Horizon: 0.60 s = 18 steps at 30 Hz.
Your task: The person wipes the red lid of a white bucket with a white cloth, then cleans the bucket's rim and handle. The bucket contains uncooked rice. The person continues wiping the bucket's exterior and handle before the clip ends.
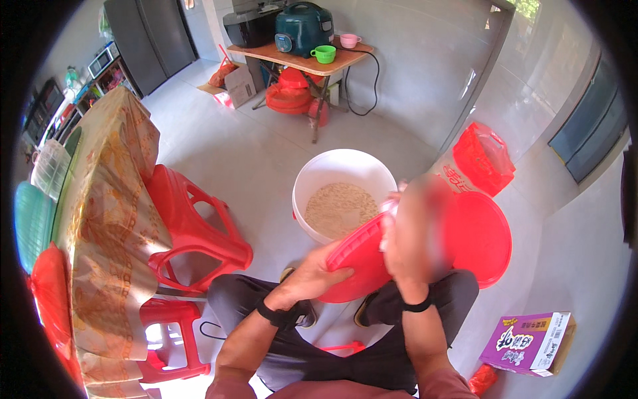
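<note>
My left hand (314,272) grips the ribbed rim of a red plastic lid (356,272), thumb on its face, tilted above my knees. My right hand (406,244) is at the lid's right side, with a crumpled pale cloth or tissue (390,207) showing at its fingers; a blur hides part of this area. Just beyond the lid, a white plastic bucket (344,167) stands on the floor. Pale grain (341,207), perhaps rice, covers its bottom. A second round red lid or basin (481,239) is right of my right hand.
A red and white printed sack (481,159) stands behind the second red round. Left are red plastic stools (199,219) and a cloth-covered table (112,209). A purple carton (523,341) lies at right. Ahead, a folding table (299,60) bears a green rice cooker (305,30) and cups.
</note>
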Each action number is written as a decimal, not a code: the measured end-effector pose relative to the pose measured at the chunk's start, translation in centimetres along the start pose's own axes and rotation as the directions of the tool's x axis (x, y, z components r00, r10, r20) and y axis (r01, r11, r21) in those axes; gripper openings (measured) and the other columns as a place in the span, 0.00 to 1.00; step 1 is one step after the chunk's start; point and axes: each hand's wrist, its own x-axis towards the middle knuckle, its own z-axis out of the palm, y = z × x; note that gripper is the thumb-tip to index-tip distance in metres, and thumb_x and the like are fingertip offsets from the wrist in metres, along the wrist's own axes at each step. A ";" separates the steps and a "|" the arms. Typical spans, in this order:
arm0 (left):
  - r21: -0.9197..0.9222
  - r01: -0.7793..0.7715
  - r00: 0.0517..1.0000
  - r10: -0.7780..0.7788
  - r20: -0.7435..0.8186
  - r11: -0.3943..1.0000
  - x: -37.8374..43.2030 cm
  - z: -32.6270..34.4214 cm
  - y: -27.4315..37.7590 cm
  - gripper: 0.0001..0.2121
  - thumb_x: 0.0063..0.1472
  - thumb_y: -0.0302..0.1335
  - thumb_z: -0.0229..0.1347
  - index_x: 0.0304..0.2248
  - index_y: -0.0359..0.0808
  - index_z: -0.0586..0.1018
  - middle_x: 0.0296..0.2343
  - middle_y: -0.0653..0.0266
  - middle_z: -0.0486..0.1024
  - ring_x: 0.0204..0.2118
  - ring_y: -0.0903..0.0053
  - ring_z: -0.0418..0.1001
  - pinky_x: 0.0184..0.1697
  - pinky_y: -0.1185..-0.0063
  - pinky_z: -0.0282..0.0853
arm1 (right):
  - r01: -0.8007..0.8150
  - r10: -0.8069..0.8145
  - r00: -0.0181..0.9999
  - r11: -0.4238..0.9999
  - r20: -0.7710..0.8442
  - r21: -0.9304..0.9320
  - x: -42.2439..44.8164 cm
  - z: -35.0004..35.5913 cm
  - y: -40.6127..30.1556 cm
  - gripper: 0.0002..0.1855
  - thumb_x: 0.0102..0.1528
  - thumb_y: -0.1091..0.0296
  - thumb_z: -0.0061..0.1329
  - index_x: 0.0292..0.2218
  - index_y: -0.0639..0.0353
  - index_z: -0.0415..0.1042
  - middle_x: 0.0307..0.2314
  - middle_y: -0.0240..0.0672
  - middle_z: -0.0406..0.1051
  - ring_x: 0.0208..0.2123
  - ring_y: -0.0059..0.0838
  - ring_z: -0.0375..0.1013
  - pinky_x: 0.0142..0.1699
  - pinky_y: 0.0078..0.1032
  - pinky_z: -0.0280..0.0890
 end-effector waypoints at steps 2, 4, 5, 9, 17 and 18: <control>0.019 -0.027 0.999 0.028 -0.037 0.999 0.3 0.6 -0.4 0.27 0.61 0.16 0.59 0.59 0.32 0.68 0.49 0.69 0.75 0.51 0.84 0.70 0.58 0.78 0.66 | 0.231 -0.230 0.970 0.973 0.073 -0.007 -0.7 1.4 -2.2 0.08 0.57 0.71 0.52 0.39 0.63 0.74 0.45 0.47 0.72 0.54 0.49 0.68 0.61 0.46 0.58; 0.004 -0.032 0.998 0.032 -0.049 0.999 0.3 0.5 -0.7 0.26 0.61 0.16 0.58 0.59 0.32 0.68 0.48 0.68 0.75 0.51 0.84 0.70 0.57 0.78 0.66 | 0.311 -0.312 0.944 0.950 0.109 0.027 -0.9 2.2 -1.9 0.09 0.59 0.70 0.51 0.40 0.63 0.74 0.46 0.48 0.72 0.55 0.48 0.67 0.62 0.44 0.58; -0.003 -0.034 0.998 0.034 -0.055 0.999 0.3 0.4 -0.7 0.26 0.61 0.16 0.58 0.58 0.32 0.68 0.48 0.68 0.75 0.50 0.84 0.70 0.57 0.79 0.66 | 0.293 -0.294 0.953 0.956 0.076 0.016 -0.9 2.8 -0.7 0.10 0.60 0.69 0.49 0.42 0.63 0.73 0.46 0.47 0.72 0.55 0.47 0.67 0.62 0.43 0.58; 0.018 0.014 0.996 -0.012 -0.089 1.000 -0.5 0.5 0.2 0.26 0.61 0.16 0.58 0.59 0.31 0.68 0.49 0.67 0.75 0.50 0.84 0.70 0.57 0.79 0.66 | -0.434 0.443 0.885 0.679 0.141 0.592 -1.1 1.5 3.3 0.13 0.64 0.69 0.42 0.48 0.63 0.69 0.46 0.38 0.72 0.52 0.36 0.69 0.60 0.35 0.58; -0.095 -0.029 0.994 0.019 -0.105 0.995 -0.2 -0.5 0.2 0.28 0.61 0.15 0.56 0.61 0.31 0.65 0.52 0.63 0.73 0.55 0.81 0.67 0.60 0.78 0.63 | -0.300 0.417 0.883 0.855 -0.216 0.423 -0.9 3.3 5.5 0.19 0.68 0.67 0.36 0.56 0.63 0.65 0.37 0.37 0.70 0.38 0.30 0.72 0.42 0.28 0.68; -0.095 -0.027 0.992 0.015 -0.124 0.995 -0.2 -0.4 0.1 0.28 0.61 0.15 0.56 0.61 0.31 0.65 0.52 0.63 0.73 0.55 0.81 0.67 0.60 0.78 0.63 | -0.195 0.282 0.932 0.919 -0.226 0.343 -0.9 3.5 4.6 0.19 0.68 0.69 0.37 0.57 0.64 0.65 0.37 0.38 0.70 0.38 0.31 0.72 0.42 0.29 0.68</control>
